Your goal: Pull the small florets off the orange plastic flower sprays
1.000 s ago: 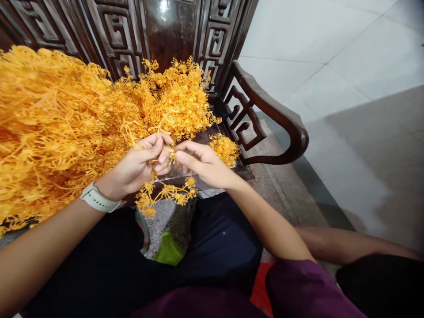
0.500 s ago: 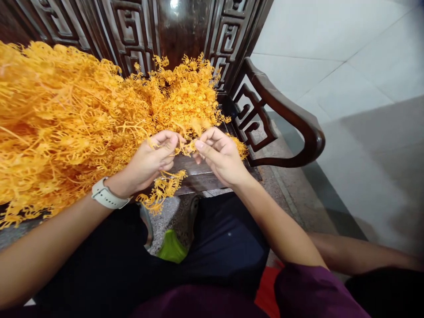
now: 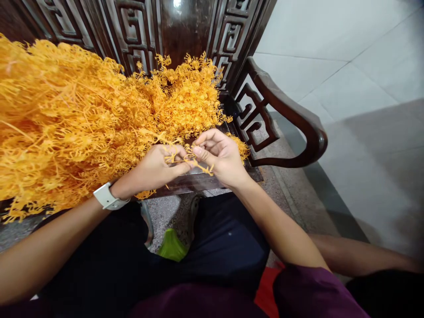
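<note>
A big heap of orange plastic sprigs (image 3: 76, 119) lies across the seat of a dark carved wooden chair (image 3: 185, 181). My left hand (image 3: 155, 170), with a white watch (image 3: 107, 197) on its wrist, is closed around a small orange sprig (image 3: 188, 160) just in front of the heap. My right hand (image 3: 220, 157) pinches the same sprig from the other side, fingertips touching the left hand's. Both hands hover over the chair's front edge.
The chair's curved armrest (image 3: 291, 119) rises at the right, its carved back (image 3: 139, 31) behind the heap. A small orange clump (image 3: 243, 148) lies beside the right hand. My knees in dark trousers and a green shoe (image 3: 170, 247) are below. Another person's arm (image 3: 357, 254) rests at lower right.
The sprig that hung below my hands has been drawn up between my fingers. Both hands have shifted slightly right and closer together.
</note>
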`<action>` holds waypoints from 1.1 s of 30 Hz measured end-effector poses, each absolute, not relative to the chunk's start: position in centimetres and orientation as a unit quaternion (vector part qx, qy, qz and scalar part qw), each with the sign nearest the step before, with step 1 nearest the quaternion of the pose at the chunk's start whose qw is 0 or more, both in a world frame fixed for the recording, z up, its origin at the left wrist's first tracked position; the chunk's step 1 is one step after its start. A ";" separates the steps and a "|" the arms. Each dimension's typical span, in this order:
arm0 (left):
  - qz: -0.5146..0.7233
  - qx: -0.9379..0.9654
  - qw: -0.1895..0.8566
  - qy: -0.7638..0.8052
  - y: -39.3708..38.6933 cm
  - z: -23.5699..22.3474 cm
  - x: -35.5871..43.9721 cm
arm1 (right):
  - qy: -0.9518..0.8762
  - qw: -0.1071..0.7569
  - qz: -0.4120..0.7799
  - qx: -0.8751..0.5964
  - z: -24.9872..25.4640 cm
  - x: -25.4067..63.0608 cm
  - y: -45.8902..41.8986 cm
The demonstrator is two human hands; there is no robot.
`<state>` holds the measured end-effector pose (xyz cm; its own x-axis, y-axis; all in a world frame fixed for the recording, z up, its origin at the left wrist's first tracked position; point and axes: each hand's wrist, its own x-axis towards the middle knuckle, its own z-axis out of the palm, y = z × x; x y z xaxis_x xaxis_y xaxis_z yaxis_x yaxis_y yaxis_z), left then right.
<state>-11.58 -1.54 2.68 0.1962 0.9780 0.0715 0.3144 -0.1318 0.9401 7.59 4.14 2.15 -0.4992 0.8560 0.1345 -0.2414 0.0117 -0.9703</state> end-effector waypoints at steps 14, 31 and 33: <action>0.416 0.524 0.658 0.346 -2.4 4.3 -10.9 | -0.460 0.303 0.830 -0.084 2.8 8.6 4.5; 0.457 0.678 0.379 0.433 -2.7 5.5 -11.5 | -0.604 0.172 0.776 0.059 3.7 9.9 6.8; 0.614 0.563 0.282 0.477 -1.6 6.5 -13.5 | -0.605 0.152 0.769 0.143 3.6 11.2 7.1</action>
<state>-13.45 -1.59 6.48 -0.2078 0.8824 0.4220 0.1911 -0.3865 0.9023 11.18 7.07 3.63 -0.9135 0.0606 0.4024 -0.4054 -0.2223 -0.8867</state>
